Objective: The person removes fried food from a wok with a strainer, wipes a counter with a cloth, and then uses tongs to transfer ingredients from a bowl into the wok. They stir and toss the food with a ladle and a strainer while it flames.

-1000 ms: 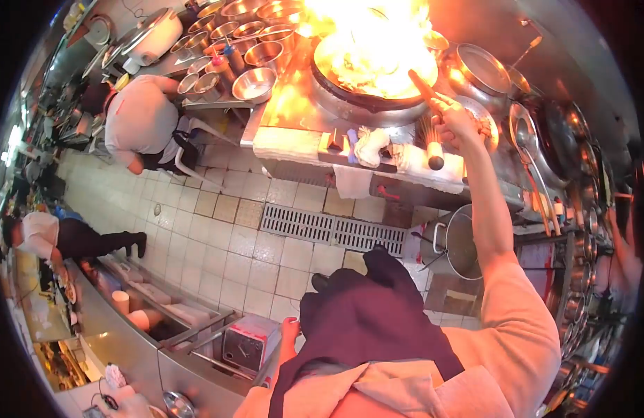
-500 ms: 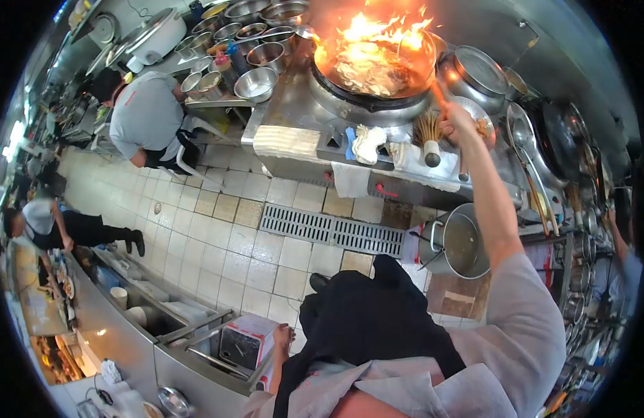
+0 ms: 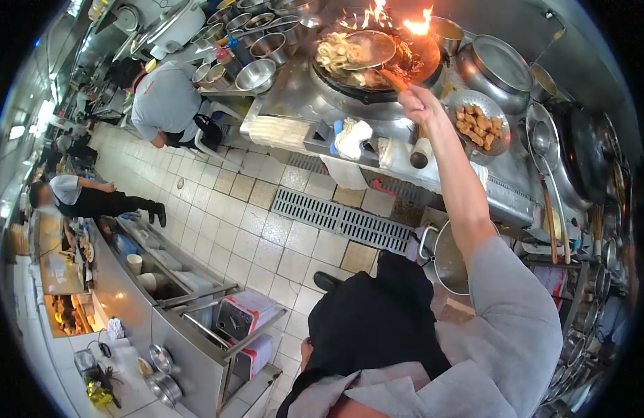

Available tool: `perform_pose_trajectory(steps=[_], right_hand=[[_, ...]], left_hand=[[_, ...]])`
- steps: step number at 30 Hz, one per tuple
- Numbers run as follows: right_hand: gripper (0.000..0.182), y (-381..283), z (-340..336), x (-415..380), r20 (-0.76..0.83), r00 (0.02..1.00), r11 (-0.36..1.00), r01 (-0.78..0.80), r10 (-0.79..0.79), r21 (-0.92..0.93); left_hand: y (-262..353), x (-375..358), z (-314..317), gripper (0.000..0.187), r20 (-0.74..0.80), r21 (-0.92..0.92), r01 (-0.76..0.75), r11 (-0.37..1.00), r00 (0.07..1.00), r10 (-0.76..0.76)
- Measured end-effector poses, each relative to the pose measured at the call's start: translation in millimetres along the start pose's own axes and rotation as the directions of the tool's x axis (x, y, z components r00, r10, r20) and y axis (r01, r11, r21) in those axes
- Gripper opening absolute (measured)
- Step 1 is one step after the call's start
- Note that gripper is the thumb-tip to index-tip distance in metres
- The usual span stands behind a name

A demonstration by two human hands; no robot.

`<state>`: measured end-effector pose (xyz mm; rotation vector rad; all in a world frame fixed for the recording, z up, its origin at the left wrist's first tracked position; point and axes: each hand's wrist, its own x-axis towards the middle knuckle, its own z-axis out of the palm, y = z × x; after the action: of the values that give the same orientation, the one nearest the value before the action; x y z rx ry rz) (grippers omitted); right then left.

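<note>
My right hand is closed around the handle of a long-handled ladle, whose round head is raised over the wok. Pale sliced food spreads over the wok's left side, beside the ladle's head. Flames flare along the far rim. My left hand hangs low beside the black apron, and only a sliver shows; its fingers are hidden. Just right of my right wrist, a metal strainer bowl contains browned chunks. A brush handle lies below that wrist.
Metal bowls crowd the counter's left end. A large pot stands on the floor beneath my right arm. A seated person is at left, another person beyond the steel counter. A drain grate crosses the tiles.
The flames have shrunk sharply. My right hand has moved left and slightly up with the ladle, whose head now shows. My left hand has gone mostly behind the apron. The view has shifted.
</note>
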<state>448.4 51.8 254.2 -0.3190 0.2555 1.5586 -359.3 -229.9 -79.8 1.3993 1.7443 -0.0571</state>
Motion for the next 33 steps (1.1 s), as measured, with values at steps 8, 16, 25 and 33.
perform_pose_trajectory(steps=[8, 16, 25, 33], right_hand=[[0.026, 40, 46, -101, -0.074, 0.794, 0.499, 0.303, -0.603, -0.812], [0.035, 39, 57, -156, -0.03, 0.721, 0.304, 0.252, -0.692, -0.919], [0.042, -112, -25, -99, 0.501, 0.313, -0.524, 0.014, -0.807, -0.852], [0.046, -80, -43, -120, 0.722, 0.25, -0.742, 0.019, -0.645, -0.67]], left_hand=[[15, 14, -12, 0.035, 0.083, -0.138, 0.101, 0.985, 0.992, -0.09], [153, -22, -50, 0.034, 0.047, -0.078, 0.065, 0.995, 0.997, -0.061], [74, -42, -1, 0.034, 0.057, -0.126, 0.192, 0.973, 0.981, -0.186], [-49, -15, 48, 0.031, 0.041, 0.143, -0.068, 0.987, 0.997, 0.063]])
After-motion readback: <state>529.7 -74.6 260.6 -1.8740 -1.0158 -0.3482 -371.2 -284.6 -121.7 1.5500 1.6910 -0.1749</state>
